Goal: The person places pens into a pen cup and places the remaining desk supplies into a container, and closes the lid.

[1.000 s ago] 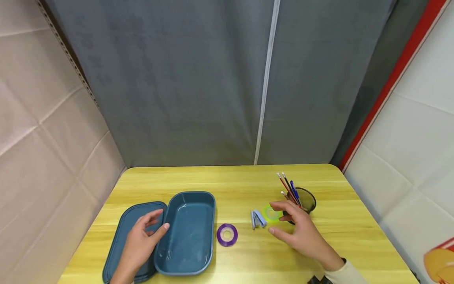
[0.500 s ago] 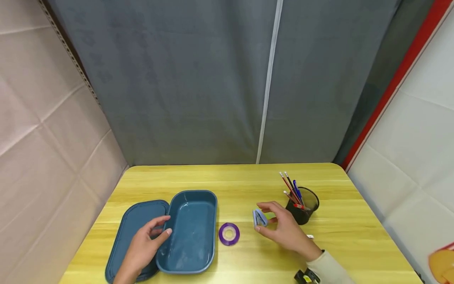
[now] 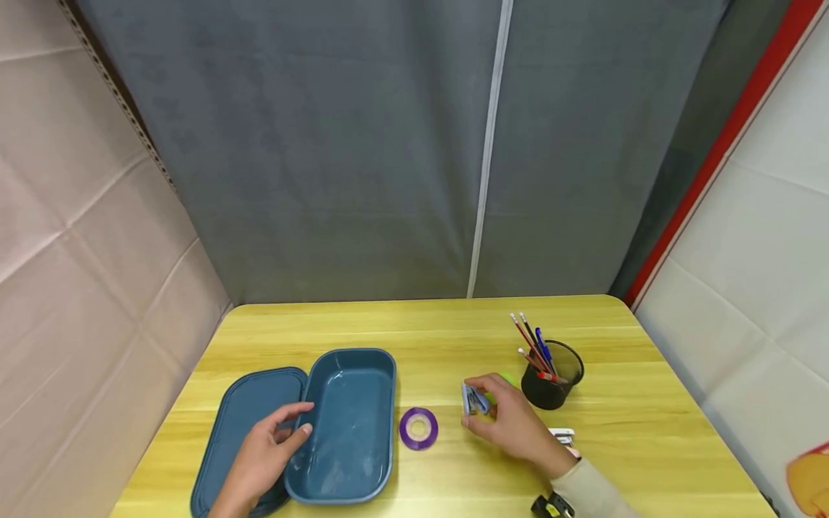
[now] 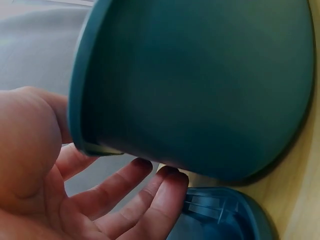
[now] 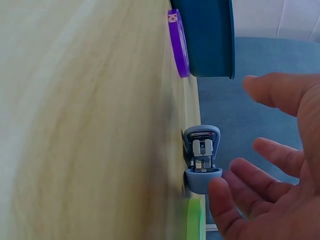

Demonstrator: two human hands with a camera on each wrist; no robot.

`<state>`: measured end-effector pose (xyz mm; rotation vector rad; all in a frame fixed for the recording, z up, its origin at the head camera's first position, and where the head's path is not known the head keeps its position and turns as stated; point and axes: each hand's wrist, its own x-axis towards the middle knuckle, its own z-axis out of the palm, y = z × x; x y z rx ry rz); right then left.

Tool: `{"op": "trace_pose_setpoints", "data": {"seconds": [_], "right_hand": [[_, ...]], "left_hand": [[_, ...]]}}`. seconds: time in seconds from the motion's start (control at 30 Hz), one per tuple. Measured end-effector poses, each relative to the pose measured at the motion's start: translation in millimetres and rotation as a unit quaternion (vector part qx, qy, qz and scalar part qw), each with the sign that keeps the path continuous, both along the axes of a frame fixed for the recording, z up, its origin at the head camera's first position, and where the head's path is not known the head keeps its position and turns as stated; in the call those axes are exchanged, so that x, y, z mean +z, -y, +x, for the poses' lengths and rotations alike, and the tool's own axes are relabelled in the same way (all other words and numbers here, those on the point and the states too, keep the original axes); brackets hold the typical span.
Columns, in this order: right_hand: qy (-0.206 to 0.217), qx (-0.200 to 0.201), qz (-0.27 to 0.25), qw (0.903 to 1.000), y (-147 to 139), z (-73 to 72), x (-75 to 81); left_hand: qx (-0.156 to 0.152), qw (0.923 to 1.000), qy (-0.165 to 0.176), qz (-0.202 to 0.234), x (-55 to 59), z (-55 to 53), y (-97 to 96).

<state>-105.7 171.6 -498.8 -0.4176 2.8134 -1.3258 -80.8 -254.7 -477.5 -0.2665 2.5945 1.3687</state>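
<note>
My right hand [image 3: 508, 424] reaches over a small light-blue stapler [image 3: 475, 400]. In the right wrist view the stapler [image 5: 200, 182] sits on the table with its jaws apart. One fingertip is right at its end and the other fingers are spread above it. My left hand [image 3: 268, 450] is at the left rim of a deep blue plastic container [image 3: 359, 417]. In the left wrist view the thumb goes behind the container's rim [image 4: 82, 80], while loosely bent fingertips lie along its outer wall. Part of a green roll of tape [image 5: 195, 220] shows beside the stapler.
A blue lid [image 3: 227, 421] lies left of the container, partly under my left arm. Purple tape [image 3: 419, 445] lies right of the container. A black mesh pen cup [image 3: 547, 394] holding pencils and pens stands beyond my right hand. A small white object [image 3: 562, 434] is partly hidden by my right wrist.
My right hand has moved left and down, from above the green tape to the stapler. My left hand has shifted slightly right, to the container's rim.
</note>
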Motion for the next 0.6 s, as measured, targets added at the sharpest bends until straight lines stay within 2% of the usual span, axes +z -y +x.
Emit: {"op": "trace_pose_setpoints", "data": {"seconds": [0.33, 0.6], "right_hand": [[-0.036, 0.005, 0.01, 0.9993, 1.2, -1.6, -11.5], [-0.039, -0.003, 0.032, 0.9987, 3.4, -3.7, -11.0]], "left_hand": [[0.005, 0.9997, 0.013, 0.019, -2.2, 0.8, 1.0], [0.003, 0.9996, 0.016, 0.024, -1.3, -0.7, 1.2]]}}
